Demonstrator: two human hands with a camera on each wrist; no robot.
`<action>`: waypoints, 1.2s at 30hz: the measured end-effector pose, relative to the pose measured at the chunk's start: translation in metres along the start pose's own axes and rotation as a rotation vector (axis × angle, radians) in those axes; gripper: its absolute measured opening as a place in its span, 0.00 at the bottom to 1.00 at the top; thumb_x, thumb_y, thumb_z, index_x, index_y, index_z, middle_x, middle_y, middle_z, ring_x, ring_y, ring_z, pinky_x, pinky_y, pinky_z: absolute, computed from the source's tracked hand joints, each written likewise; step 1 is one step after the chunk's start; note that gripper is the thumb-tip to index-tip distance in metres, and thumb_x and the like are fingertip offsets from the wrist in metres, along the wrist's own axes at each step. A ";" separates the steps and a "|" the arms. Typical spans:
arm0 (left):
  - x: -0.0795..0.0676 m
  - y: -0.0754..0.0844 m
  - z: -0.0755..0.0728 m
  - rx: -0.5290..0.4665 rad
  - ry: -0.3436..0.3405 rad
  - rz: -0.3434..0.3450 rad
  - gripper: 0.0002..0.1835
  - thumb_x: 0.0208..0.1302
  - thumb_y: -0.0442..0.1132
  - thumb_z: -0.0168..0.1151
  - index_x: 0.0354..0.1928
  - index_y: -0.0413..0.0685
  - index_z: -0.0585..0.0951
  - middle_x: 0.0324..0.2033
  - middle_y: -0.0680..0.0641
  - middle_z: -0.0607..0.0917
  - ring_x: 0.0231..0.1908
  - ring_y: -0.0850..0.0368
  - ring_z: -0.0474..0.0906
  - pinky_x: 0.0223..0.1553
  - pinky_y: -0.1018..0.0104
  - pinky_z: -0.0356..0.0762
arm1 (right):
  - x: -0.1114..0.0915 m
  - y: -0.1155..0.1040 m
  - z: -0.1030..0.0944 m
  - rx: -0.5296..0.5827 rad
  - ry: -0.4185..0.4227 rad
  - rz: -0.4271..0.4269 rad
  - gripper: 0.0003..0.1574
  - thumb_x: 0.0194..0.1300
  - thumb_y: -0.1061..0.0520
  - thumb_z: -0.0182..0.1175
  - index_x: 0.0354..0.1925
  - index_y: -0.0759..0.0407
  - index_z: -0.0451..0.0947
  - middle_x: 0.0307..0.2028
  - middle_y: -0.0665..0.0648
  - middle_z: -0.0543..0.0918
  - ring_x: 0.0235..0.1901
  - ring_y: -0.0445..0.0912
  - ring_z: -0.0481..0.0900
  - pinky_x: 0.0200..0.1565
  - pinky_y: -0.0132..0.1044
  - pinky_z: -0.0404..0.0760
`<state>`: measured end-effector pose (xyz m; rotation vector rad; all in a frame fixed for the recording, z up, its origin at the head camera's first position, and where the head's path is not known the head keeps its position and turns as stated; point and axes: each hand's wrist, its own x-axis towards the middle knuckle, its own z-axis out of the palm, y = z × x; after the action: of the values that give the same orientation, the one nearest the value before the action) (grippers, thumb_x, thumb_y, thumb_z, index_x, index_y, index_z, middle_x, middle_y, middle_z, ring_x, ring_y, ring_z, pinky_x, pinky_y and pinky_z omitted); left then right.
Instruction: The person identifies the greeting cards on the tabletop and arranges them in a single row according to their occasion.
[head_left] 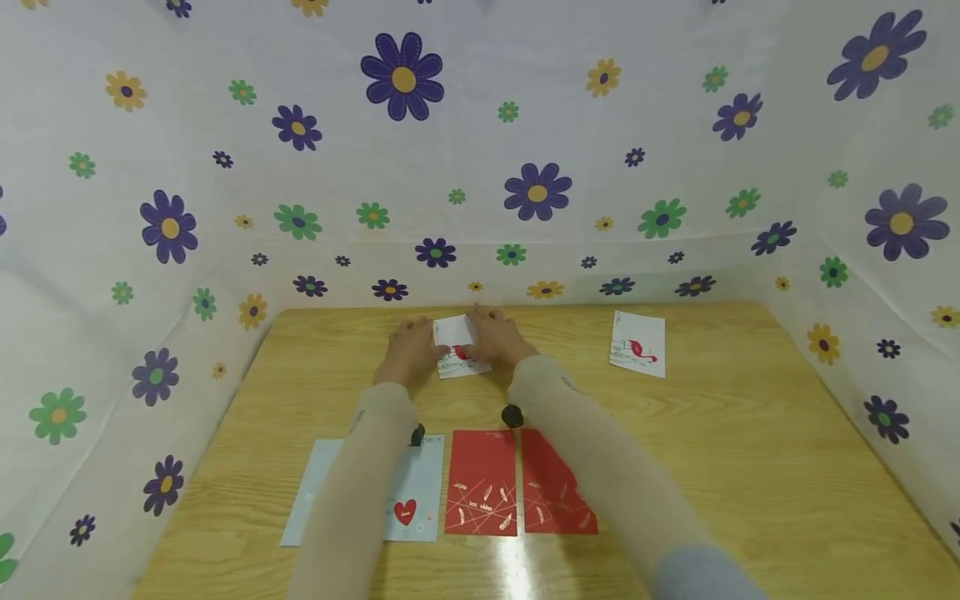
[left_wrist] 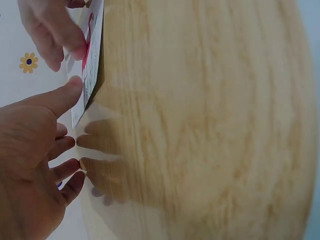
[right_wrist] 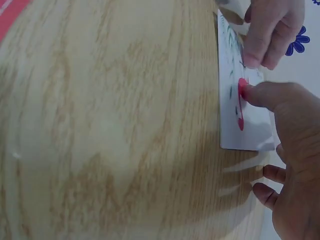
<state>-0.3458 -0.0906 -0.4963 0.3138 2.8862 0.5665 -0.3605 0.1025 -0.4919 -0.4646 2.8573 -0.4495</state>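
A white card [head_left: 452, 367] with a red flamingo lies near the table's back edge, between both hands. My left hand [head_left: 408, 350] is at its left side. In the left wrist view the thumb [left_wrist: 67, 96] touches the card [left_wrist: 80, 107], and the other fingers spread apart beside it. My right hand [head_left: 498, 335] lies over the card's right side. Its thumb [right_wrist: 270, 95] rests on the red flamingo in the right wrist view, with the lower fingers beyond the card's edge. The right index finger is hidden behind the thumb and hand.
A matching flamingo card [head_left: 637, 344] lies at the back right. Nearer the front are a red card [head_left: 482, 482], a second red card [head_left: 555, 492] partly under the right arm, and pale blue cards [head_left: 423, 471] partly under the left arm. A flowered cloth [head_left: 480, 133] surrounds the wooden table.
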 end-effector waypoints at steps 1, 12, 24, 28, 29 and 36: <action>0.000 0.000 0.000 0.032 -0.006 0.011 0.39 0.78 0.55 0.55 0.79 0.40 0.59 0.79 0.40 0.59 0.77 0.37 0.51 0.76 0.40 0.47 | 0.000 -0.001 0.000 -0.012 -0.005 0.005 0.51 0.73 0.39 0.61 0.81 0.57 0.54 0.81 0.59 0.51 0.78 0.62 0.51 0.75 0.61 0.51; -0.003 0.007 -0.001 0.034 -0.011 0.045 0.37 0.79 0.50 0.55 0.81 0.43 0.56 0.78 0.42 0.61 0.78 0.40 0.50 0.77 0.42 0.45 | 0.002 -0.004 -0.001 0.042 0.086 -0.010 0.48 0.66 0.42 0.71 0.74 0.62 0.66 0.73 0.64 0.66 0.73 0.60 0.61 0.74 0.53 0.59; -0.001 0.009 0.002 -0.042 0.042 0.033 0.41 0.76 0.43 0.62 0.82 0.44 0.53 0.78 0.39 0.59 0.77 0.42 0.55 0.76 0.46 0.52 | 0.001 -0.017 0.005 0.121 0.216 -0.060 0.46 0.64 0.59 0.74 0.72 0.72 0.65 0.65 0.67 0.67 0.65 0.58 0.67 0.68 0.45 0.70; -0.005 0.006 0.003 -0.155 0.107 0.033 0.38 0.77 0.42 0.59 0.82 0.47 0.53 0.76 0.43 0.62 0.74 0.45 0.62 0.73 0.48 0.60 | -0.006 -0.018 0.001 0.174 0.263 -0.063 0.32 0.71 0.69 0.61 0.70 0.71 0.68 0.60 0.67 0.71 0.61 0.56 0.73 0.65 0.42 0.74; -0.006 0.006 0.002 -0.194 0.123 0.038 0.36 0.78 0.41 0.57 0.81 0.47 0.55 0.74 0.44 0.65 0.71 0.45 0.65 0.72 0.49 0.64 | -0.007 -0.018 -0.002 0.197 0.279 -0.070 0.29 0.72 0.71 0.58 0.69 0.71 0.70 0.59 0.67 0.73 0.60 0.56 0.74 0.64 0.42 0.74; -0.005 0.009 -0.016 -0.417 0.286 0.124 0.18 0.80 0.36 0.54 0.67 0.44 0.71 0.47 0.45 0.77 0.46 0.50 0.75 0.51 0.56 0.77 | -0.021 -0.018 -0.030 0.408 0.452 -0.113 0.15 0.71 0.73 0.56 0.53 0.73 0.82 0.49 0.69 0.84 0.49 0.57 0.82 0.52 0.44 0.82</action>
<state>-0.3427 -0.0892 -0.4779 0.3724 2.9193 1.3051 -0.3437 0.1015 -0.4546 -0.4972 3.0319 -1.2723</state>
